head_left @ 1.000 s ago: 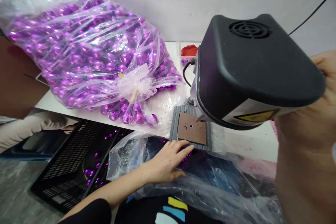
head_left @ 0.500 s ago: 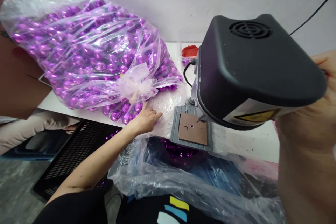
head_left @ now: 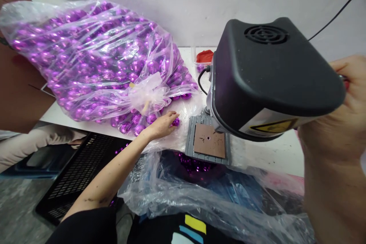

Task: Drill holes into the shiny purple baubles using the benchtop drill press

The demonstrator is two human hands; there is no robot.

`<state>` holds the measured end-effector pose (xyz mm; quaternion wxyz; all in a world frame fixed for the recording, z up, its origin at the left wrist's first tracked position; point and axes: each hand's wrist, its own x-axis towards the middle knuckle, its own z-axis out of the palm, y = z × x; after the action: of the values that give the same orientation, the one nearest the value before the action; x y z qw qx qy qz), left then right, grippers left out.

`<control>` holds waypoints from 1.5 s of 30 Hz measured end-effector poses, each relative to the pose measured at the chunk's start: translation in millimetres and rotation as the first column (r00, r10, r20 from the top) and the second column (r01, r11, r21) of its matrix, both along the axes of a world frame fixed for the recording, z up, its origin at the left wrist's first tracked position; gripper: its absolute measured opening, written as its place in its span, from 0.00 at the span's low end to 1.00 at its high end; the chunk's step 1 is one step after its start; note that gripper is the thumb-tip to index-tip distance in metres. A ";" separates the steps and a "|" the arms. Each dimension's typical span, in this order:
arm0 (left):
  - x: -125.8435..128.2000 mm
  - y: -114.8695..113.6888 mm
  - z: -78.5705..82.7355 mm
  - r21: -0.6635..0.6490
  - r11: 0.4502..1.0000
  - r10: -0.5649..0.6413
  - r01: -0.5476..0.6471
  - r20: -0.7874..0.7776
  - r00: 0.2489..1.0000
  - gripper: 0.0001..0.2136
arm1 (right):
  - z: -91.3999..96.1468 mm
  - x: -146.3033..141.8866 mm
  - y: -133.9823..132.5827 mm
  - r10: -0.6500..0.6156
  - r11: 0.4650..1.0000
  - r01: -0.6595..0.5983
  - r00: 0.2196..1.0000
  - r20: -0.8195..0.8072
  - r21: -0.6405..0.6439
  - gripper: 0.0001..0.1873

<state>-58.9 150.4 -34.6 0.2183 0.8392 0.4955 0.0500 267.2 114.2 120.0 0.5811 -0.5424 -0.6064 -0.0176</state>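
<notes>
A shiny purple ball (head_left: 176,122) is in the fingers of my left hand (head_left: 163,125), just above the plastic-covered table beside the drill press. My right hand (head_left: 350,80) is closed at the far side of the drill press (head_left: 274,72), around its handle, which the black housing mostly hides. Under the drill head, a brown square plate (head_left: 210,140) with a small hole lies on the grey slotted base (head_left: 190,137). Left of the machine rests a large clear bag (head_left: 114,61) full of purple balls, knotted near my left hand.
A small clear tub (head_left: 204,57) with something red stands behind the machine. An open plastic bag (head_left: 177,190) with purple balls hangs below the table edge at my lap. A black crate (head_left: 77,175) sits lower left, near another person's leg (head_left: 42,145).
My left hand, earlier with fingers spread by the bag's edge and no ball visible, now has a purple ball in its fingers. The view has shifted slightly; my right hand stays at the machine.
</notes>
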 end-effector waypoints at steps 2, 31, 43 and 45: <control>0.2 0.8 -2.3 0.013 1.000 0.018 -0.018 -0.025 1.000 0.27 | 0.7 -0.5 -0.4 0.008 1.000 -0.008 1.000 -0.005 0.002 0.14; 85.2 -48.7 -16.8 -0.662 0.747 0.580 0.059 0.692 0.430 0.28 | 4.6 -6.8 -1.6 0.005 1.000 -0.005 1.000 -0.026 -0.007 0.17; 108.2 -62.0 -17.4 -0.142 0.977 0.215 -0.161 0.624 0.751 0.18 | 9.0 -6.9 -6.1 0.009 0.998 -0.012 0.999 -0.041 -0.063 0.18; 111.0 -64.3 -15.0 -0.069 0.989 0.148 -0.133 0.574 0.805 0.17 | 8.9 -8.2 -6.8 0.015 0.997 -0.017 0.999 -0.038 -0.076 0.18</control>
<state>52.1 86.1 -49.7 0.3644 0.7427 0.4674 0.3119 258.9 107.4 128.9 0.5711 -0.5597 -0.6001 0.0205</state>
